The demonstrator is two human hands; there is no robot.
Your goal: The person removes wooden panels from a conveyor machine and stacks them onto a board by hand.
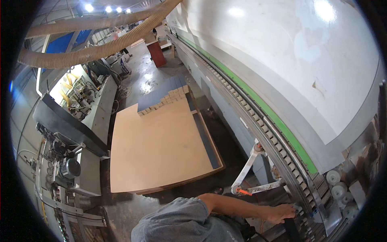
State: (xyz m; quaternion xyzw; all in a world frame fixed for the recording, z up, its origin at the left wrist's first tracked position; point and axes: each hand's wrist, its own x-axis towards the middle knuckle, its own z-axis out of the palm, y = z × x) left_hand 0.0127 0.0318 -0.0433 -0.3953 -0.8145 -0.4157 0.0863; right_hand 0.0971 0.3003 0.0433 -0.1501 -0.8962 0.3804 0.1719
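My left arm reaches out to the right from a grey short sleeve. At its end my left hand is at the near end of a long edge-banding-type machine, beside its track of small pads. The fingers curl over the far end of a narrow dark strip, which runs down toward the lower edge; the grip is partly hidden. My right hand is out of the picture.
A jointed white arm with an orange tip sticks out beside the machine. On the left, a large tan board carries stacked dark-faced strips. Another machine stands farther left. Ribbed hoses hang overhead. A reddish-brown block stands farther off.
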